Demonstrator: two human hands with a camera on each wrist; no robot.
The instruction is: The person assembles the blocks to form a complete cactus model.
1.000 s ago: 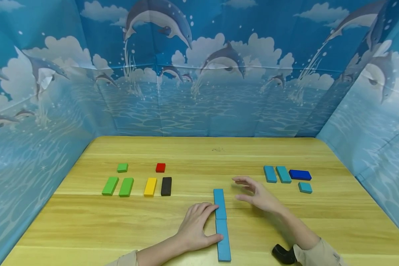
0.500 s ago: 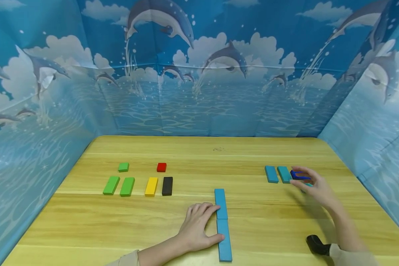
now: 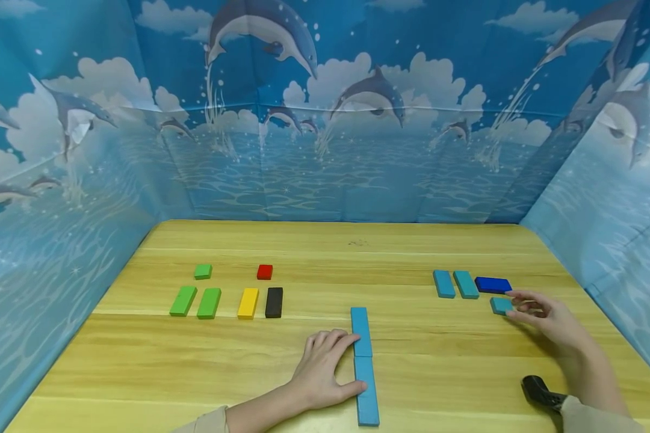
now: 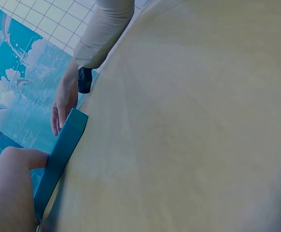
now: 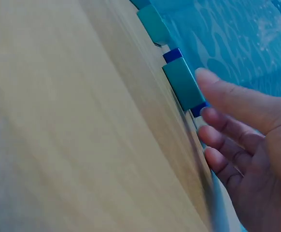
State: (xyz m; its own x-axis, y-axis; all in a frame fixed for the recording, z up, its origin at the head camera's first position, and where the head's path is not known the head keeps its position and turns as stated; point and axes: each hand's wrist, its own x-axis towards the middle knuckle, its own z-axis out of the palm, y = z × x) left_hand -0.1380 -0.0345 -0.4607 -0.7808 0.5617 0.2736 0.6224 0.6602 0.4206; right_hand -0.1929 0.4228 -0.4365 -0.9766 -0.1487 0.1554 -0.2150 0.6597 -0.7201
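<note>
Two long light-blue blocks lie end to end in a line, the far block and the near block. My left hand rests against their left side, the index finger touching the far block and the thumb on the near one. At the right, my right hand reaches to a small light-blue block, thumb and fingers spread apart at its right end. In the right wrist view the thumb sits by the small block's upper edge, and the other fingers are loosely bent.
Behind the small block lies a dark-blue block, with two light-blue blocks to its left. Farther left stand green blocks, a yellow block, a black block and a red block. A dolphin-print curtain borders the table.
My right hand has moved from near the middle out to the right, passing over the dark-blue block and coming down at the small light-blue block. My left hand stays on the two blocks.
</note>
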